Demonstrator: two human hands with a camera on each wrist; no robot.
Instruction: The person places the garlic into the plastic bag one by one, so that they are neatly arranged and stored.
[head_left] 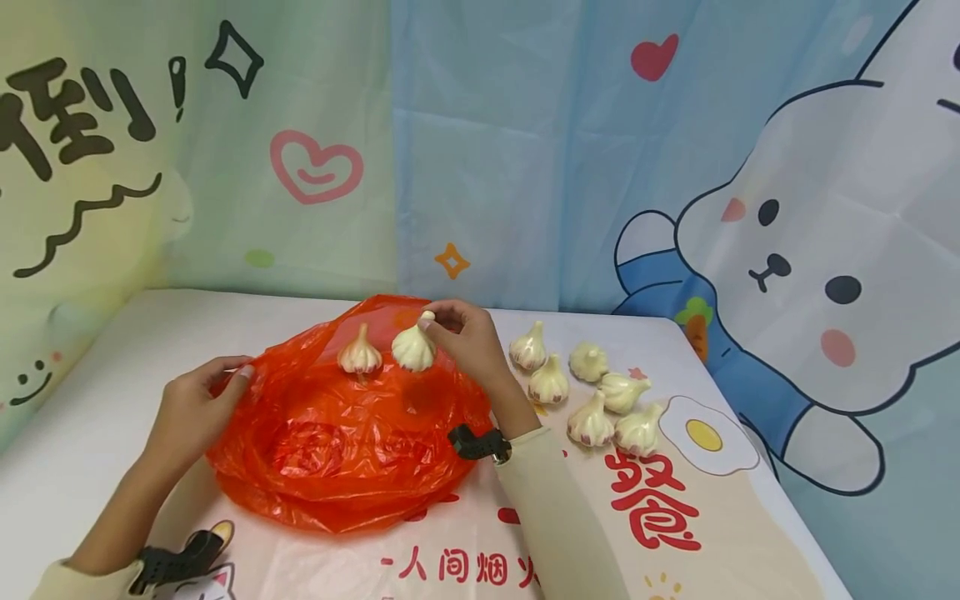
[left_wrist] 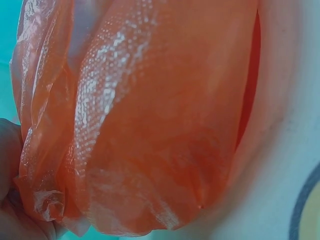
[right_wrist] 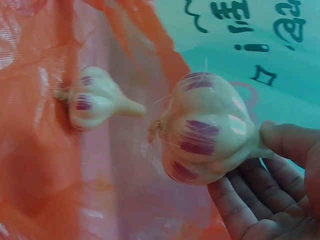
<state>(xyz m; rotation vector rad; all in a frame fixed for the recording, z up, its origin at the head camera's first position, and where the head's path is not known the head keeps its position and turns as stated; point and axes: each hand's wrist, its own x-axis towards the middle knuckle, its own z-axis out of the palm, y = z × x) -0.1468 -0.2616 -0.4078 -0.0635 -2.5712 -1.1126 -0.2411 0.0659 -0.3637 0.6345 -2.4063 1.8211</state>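
Note:
A red plastic bag lies spread on the table, its mouth facing up. My left hand pinches the bag's left rim between thumb and fingers; the left wrist view shows the crinkled bag side beside that hand. My right hand holds a garlic bulb by its stem over the bag's far part. In the right wrist view this bulb, streaked purple, hangs from the fingertips. Another garlic bulb sits at the bag's far side, left of the held one.
Several garlic bulbs lie grouped on the table right of the bag, beside my right forearm. The printed tablecloth carries red lettering and a fried egg picture. A cartoon curtain hangs behind the table.

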